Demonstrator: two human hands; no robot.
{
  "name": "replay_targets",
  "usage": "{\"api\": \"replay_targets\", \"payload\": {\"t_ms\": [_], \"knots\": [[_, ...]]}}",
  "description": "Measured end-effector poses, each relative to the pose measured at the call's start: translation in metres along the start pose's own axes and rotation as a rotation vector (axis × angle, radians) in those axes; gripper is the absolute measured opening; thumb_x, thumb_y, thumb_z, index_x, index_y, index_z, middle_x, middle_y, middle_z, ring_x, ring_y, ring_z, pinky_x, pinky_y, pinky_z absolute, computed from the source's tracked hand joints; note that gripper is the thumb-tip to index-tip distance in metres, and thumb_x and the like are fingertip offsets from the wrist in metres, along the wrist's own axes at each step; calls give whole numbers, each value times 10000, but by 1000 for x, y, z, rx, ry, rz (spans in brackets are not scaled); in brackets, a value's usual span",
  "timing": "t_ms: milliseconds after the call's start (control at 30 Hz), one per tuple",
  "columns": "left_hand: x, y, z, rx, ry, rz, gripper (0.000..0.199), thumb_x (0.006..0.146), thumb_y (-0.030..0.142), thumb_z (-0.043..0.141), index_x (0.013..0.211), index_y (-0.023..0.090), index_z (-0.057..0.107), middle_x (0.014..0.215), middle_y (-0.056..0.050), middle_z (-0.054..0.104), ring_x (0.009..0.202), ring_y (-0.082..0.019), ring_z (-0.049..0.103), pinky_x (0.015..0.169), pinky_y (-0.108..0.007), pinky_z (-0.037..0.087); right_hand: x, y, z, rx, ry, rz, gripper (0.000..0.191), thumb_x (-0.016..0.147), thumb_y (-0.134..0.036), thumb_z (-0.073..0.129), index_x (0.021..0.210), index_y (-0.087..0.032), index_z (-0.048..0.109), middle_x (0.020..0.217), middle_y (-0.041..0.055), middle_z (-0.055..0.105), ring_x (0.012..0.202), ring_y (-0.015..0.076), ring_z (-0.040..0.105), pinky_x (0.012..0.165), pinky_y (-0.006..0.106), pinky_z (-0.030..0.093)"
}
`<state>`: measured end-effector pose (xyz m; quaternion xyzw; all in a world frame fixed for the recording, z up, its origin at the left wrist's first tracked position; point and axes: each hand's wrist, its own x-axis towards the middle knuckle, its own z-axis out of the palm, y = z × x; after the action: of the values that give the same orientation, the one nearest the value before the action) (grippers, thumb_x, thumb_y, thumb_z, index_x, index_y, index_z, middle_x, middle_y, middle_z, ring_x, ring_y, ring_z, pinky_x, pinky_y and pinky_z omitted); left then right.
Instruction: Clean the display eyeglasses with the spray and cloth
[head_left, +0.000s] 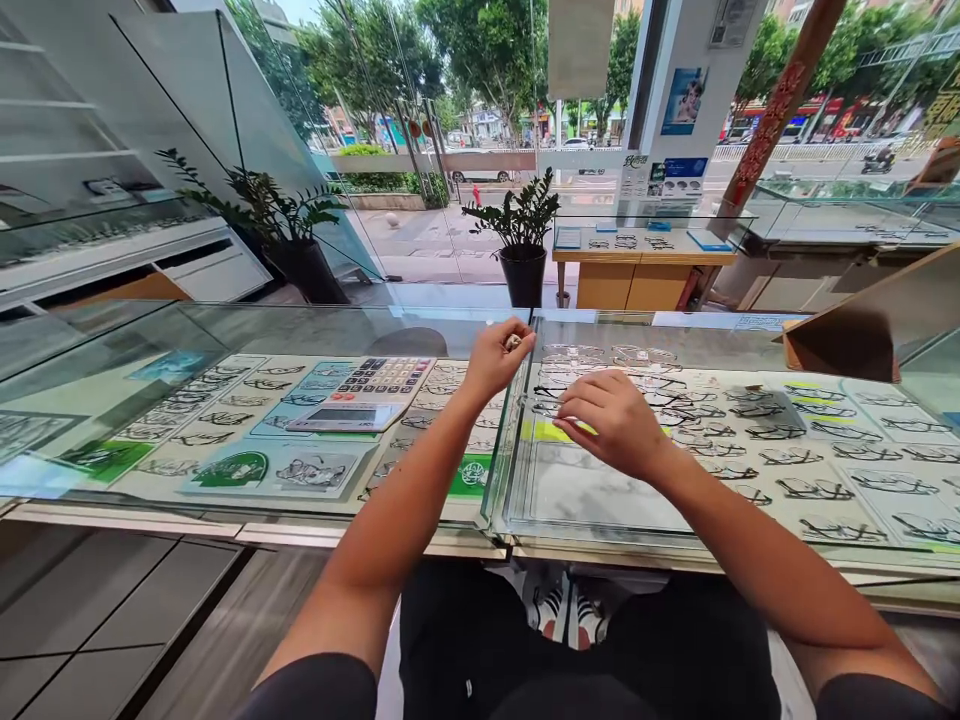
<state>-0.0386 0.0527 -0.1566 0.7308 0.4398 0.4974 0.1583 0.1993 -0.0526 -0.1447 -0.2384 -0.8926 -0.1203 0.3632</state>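
My left hand [501, 358] is over the seam between two glass display counters, its fingers curled in. Something small and shiny shows at its knuckles, perhaps a ring; whatever the fingers hold is hidden. Lower and to the right, my right hand [613, 418] has thumb and fingertips brought together on the edge of a pair of eyeglasses [545, 406], of which a thin-rimmed lens sticks out to the left. The rest of that pair is behind the hand. Under both hands lies the glass top of the right-hand counter [600, 500].
Rows of eyeglass frames [814, 488] lie in the right counter, more in the left. A large calculator [360, 393] rests on the left counter near a printed card [281, 470]. A brown stand [840, 335] is at right; potted plants [521, 270] stand beyond.
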Motion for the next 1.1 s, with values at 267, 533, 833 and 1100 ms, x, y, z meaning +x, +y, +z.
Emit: {"api": "replay_targets", "payload": {"t_ms": [267,533,833,1100], "knots": [[-3,4,-1,115,-197,110,215,932,359,716,803,188,731,837,-19,707,705,-136,570,663,-280,397,-11,-9,26,-230,-411,-52,176,1018,-189,661,846,-199,701,910,50,759,952,265,637,918,432,368],[-8,13,6,242,-435,148,168,930,296,694,799,192,696,833,-13,683,737,-155,583,679,-294,388,-17,-6,37,-253,-569,3,185,1001,-138,650,861,-191,758,934,84,761,1005,292,639,999,462,371],[-20,23,18,422,-625,227,191,993,337,626,931,216,760,1020,-54,721,830,-204,659,679,-326,399,-13,-7,32,-252,-666,70,268,981,-40,593,906,-184,805,950,98,784,1049,286,654,1015,461,391],[-26,28,28,471,-730,239,141,924,263,699,986,228,821,1082,-52,738,903,-220,705,729,-336,455,-10,-7,22,-236,-783,105,289,923,18,604,869,-170,816,965,105,801,1059,292,676,988,465,382]]}}
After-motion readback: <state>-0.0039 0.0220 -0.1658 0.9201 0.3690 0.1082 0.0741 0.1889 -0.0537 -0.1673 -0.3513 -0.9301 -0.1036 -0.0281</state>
